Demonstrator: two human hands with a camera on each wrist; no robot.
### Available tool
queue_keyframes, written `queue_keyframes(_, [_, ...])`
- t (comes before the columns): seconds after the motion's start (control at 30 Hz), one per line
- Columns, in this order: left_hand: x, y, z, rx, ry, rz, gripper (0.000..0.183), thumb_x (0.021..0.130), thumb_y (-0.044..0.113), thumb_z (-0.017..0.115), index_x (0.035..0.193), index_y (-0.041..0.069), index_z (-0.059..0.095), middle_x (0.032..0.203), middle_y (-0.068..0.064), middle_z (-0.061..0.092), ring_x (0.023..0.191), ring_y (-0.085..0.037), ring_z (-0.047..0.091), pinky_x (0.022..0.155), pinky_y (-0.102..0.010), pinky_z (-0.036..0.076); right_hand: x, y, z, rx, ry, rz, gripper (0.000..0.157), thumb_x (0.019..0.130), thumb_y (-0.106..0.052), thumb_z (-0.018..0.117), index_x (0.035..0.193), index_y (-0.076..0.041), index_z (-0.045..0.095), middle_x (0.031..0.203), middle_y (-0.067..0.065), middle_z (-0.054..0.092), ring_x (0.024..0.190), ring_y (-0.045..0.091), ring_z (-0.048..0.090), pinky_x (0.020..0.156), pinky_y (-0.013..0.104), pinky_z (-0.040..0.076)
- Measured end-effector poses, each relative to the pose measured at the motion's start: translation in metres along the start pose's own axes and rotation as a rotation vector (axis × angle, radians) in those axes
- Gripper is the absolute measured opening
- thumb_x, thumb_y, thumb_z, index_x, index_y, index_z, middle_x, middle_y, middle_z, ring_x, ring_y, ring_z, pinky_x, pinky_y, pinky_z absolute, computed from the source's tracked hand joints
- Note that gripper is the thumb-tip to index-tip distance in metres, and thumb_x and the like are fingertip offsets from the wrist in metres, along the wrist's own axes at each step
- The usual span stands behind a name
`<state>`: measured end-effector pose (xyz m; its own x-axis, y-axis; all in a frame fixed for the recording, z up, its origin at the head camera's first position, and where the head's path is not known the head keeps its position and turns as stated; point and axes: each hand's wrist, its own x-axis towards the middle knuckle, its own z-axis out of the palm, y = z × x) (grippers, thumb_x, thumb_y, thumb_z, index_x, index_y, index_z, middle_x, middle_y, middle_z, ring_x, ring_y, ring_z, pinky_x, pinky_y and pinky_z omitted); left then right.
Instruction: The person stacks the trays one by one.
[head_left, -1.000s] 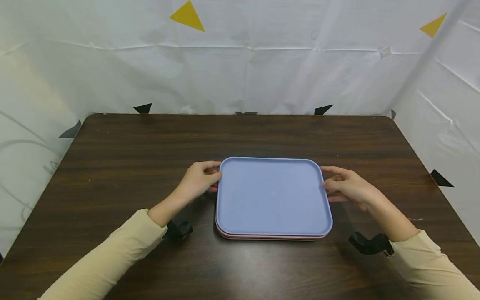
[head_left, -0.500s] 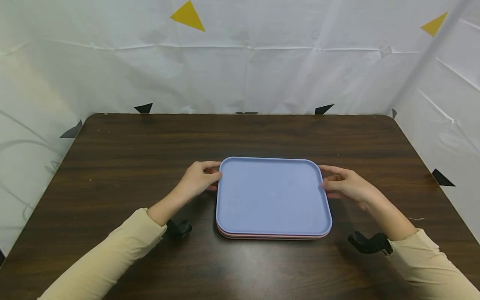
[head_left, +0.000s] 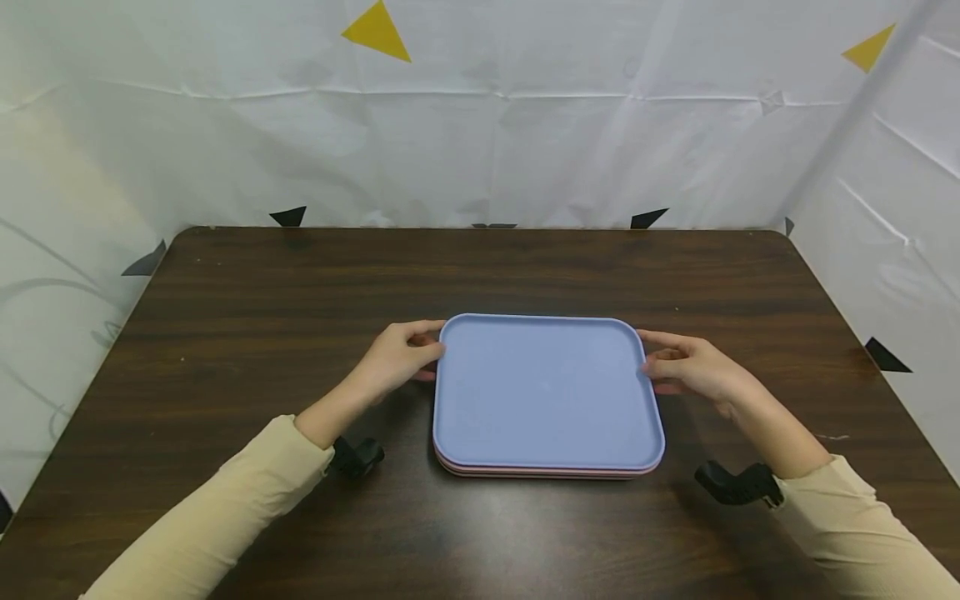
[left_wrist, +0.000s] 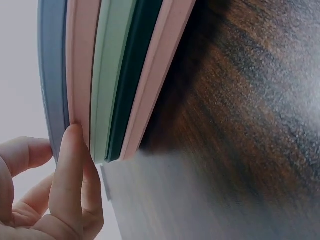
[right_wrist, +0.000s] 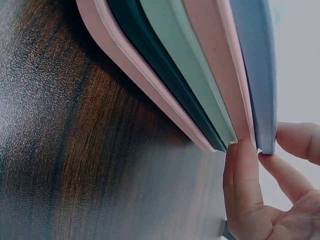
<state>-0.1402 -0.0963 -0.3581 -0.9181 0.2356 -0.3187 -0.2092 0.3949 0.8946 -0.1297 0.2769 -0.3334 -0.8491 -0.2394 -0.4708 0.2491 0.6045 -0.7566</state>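
A blue rectangular tray (head_left: pixel 547 392) with rounded corners tops a stack on the table. Beneath it, in the left wrist view, lie a pink tray (left_wrist: pixel 82 65), a light green tray (left_wrist: pixel 111 75), a dark green tray (left_wrist: pixel 136 60) and a pink bottom tray (left_wrist: pixel 159 65). My left hand (head_left: pixel 401 354) pinches the blue tray's left rim, thumb on top and a fingertip at the seam above the upper pink tray. On the right side my right hand (head_left: pixel 693 367) pinches the same blue tray between thumb and finger, while its other fingers touch the upper pink tray's edge.
The stack sits near the middle of a dark wood-grain table (head_left: pixel 300 275). White sheeting (head_left: pixel 495 150) with yellow and black triangles stands behind and beside the table. Both wrists carry black camera mounts, under light yellow sleeves (head_left: pixel 217 508).
The lower fingers of my right hand have drawn in against the stack, and its forefinger sits slightly farther left at the rim. The trays stay almost in place.
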Motion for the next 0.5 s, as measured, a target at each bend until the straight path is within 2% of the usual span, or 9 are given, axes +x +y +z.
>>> queue_keyframes(0.3, [0.0003,-0.0033,-0.0006,-0.036,-0.029,0.001,0.048,0.095,0.009,0.054,0.142,0.003,0.044,0.112,-0.019,0.057,0.098,-0.022,0.064,0.079,-0.032,0.061,0.0001,0.0031,-0.0013,0.011,-0.016,-0.018,0.065,0.097,-0.018,0.055,0.15,0.001,0.022,0.128,0.029,0.05,0.096,0.007,0.06,0.092,0.041,0.056])
queue_keyframes(0.5, [-0.0051,-0.004,-0.0066,-0.011,-0.038,0.004,0.048,0.098,0.016,0.051,0.144,0.006,0.042,0.123,-0.023,0.056,0.108,-0.03,0.061,0.081,-0.033,0.06,-0.002,0.0008,-0.0025,0.005,0.009,-0.011,0.062,0.098,-0.018,0.051,0.15,0.001,0.024,0.129,0.027,0.05,0.101,0.009,0.059,0.09,0.03,0.057])
